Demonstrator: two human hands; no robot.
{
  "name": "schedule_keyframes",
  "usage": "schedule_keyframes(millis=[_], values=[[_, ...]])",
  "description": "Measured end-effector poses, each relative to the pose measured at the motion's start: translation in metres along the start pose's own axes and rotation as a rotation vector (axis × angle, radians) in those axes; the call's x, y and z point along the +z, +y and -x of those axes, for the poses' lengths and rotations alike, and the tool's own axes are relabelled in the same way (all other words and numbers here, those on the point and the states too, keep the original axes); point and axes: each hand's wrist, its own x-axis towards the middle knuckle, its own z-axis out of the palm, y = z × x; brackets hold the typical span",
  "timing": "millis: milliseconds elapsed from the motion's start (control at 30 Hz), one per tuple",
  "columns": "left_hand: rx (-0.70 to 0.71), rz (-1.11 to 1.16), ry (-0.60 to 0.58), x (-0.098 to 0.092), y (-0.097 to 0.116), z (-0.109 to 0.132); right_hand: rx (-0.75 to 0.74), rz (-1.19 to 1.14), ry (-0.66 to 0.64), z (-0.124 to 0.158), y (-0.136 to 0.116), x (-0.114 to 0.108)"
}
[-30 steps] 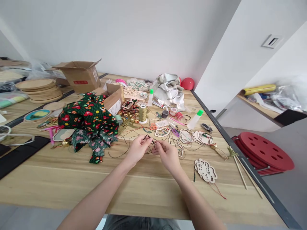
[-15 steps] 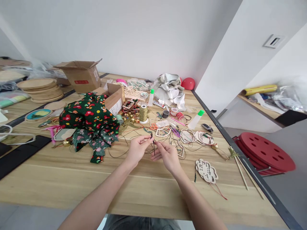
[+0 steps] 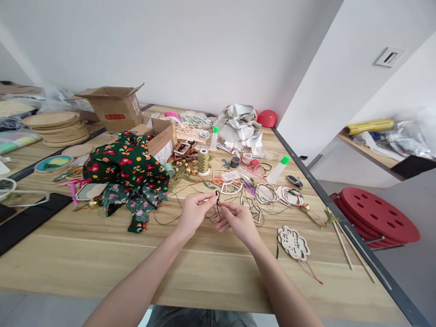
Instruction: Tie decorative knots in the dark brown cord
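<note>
Over the middle of the wooden table [image 3: 85,259], my left hand [image 3: 193,212] and my right hand [image 3: 238,220] are close together, fingertips almost meeting. Both pinch a thin black cord [image 3: 217,202] that forms a small loop between them and trails down onto the table toward the left. Just beyond my hands lie several flat wooden cut-out ornaments [image 3: 269,194] and an orange pair of scissors [image 3: 218,180]. A spool of gold thread [image 3: 203,161] stands behind them.
Green floral fabric [image 3: 127,170] is heaped at left beside open cardboard boxes [image 3: 114,106]. A cloud-shaped wooden tag [image 3: 293,243] and two thin sticks [image 3: 344,250] lie at right near the table edge. Glue tubes with green caps [image 3: 277,170], stacked wooden discs [image 3: 56,127], red stools [image 3: 378,215].
The loop of cord between my fingers has drawn in from a wider loop to a small upright one. My hands have stayed in nearly the same place.
</note>
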Motion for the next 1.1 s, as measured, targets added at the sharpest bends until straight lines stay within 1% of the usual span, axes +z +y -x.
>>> schedule_keyframes(millis=[100, 267, 333, 400, 500, 567, 633, 733, 767, 800, 833, 900, 933, 1000, 1100], values=[[0.008, -0.003, -0.022, 0.0, -0.001, 0.0, -0.073, -0.002, 0.024, 0.002, -0.002, 0.0], [-0.017, 0.011, -0.077, 0.001, -0.001, 0.002, -0.078, -0.079, -0.055, 0.003, -0.006, 0.002], [-0.008, -0.033, -0.083, 0.001, -0.002, 0.002, -0.085, -0.078, -0.049, 0.001, -0.005, 0.002], [0.046, -0.121, -0.084, 0.0, -0.002, 0.002, -0.095, -0.06, -0.032, -0.001, -0.004, 0.0], [0.165, -0.281, -0.161, -0.004, -0.002, 0.002, -0.117, 0.009, 0.023, -0.003, -0.003, -0.005], [0.219, -0.377, -0.201, -0.006, -0.002, 0.001, -0.144, 0.095, 0.069, -0.004, -0.005, -0.01], [0.262, -0.447, -0.161, -0.008, -0.002, -0.001, -0.221, 0.197, 0.137, -0.004, -0.007, -0.016], [0.319, -0.466, -0.067, -0.009, -0.001, -0.003, -0.406, 0.276, 0.272, -0.001, -0.012, -0.024], [0.325, -0.45, -0.059, -0.009, 0.0, -0.004, -0.446, 0.244, 0.285, 0.0, -0.014, -0.025], [0.316, -0.419, -0.069, -0.009, 0.001, -0.004, -0.458, 0.177, 0.263, 0.001, -0.016, -0.026], [0.293, -0.373, -0.091, -0.009, 0.003, -0.004, -0.445, 0.08, 0.213, 0.002, -0.018, -0.026], [0.231, -0.242, -0.153, -0.009, 0.005, -0.002, -0.375, -0.149, 0.093, 0.004, -0.021, -0.023], [0.198, -0.159, -0.183, -0.009, 0.007, -0.001, -0.335, -0.256, 0.052, 0.004, -0.022, -0.021], [0.133, 0.046, -0.234, -0.007, 0.009, 0.003, -0.281, -0.416, 0.031, 0.004, -0.021, -0.016], [0.015, 0.394, -0.287, -0.004, 0.011, 0.008, -0.245, -0.514, 0.03, 0.002, -0.016, -0.011]])
